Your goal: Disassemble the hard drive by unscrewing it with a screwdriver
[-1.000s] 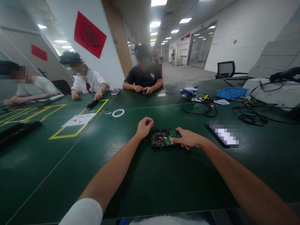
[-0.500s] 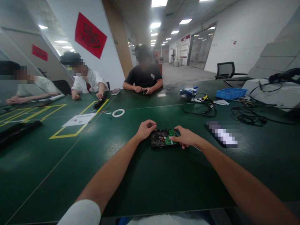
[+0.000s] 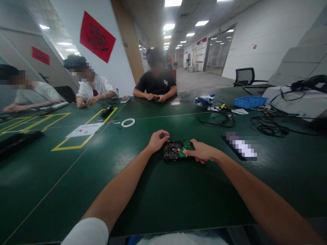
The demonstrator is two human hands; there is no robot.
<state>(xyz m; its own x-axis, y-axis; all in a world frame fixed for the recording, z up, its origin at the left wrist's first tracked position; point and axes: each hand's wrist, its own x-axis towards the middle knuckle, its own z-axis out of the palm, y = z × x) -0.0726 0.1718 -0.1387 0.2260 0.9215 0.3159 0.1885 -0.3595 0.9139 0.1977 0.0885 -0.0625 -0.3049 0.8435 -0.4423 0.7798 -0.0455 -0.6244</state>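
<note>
A hard drive [image 3: 171, 151] lies in front of me with its green circuit board [image 3: 186, 146] facing up at the right end. My right hand [image 3: 201, 150] grips that right end, the thumb pressed on the board and the other fingers curled at the side and partly hidden. By the drive's upper left corner is my left hand [image 3: 158, 141], closed, its thumb and index finger brought together in a pinch. Whatever small thing may be between those fingertips cannot be made out.
A phone [image 3: 240, 147] lies to the right. Behind it are black cables [image 3: 270, 126], a blue tray [image 3: 250, 101] and a blue-and-white bundle [image 3: 204, 100]. At left are a white ring [image 3: 128, 123], a paper sheet [image 3: 84, 130] and yellow tape [image 3: 68, 148]. Three people sit across the table.
My right fingers have tucked in further around the drive's right end. My left hand keeps its pinch. Across the table, a person in white has drawn a hand back from a black object.
</note>
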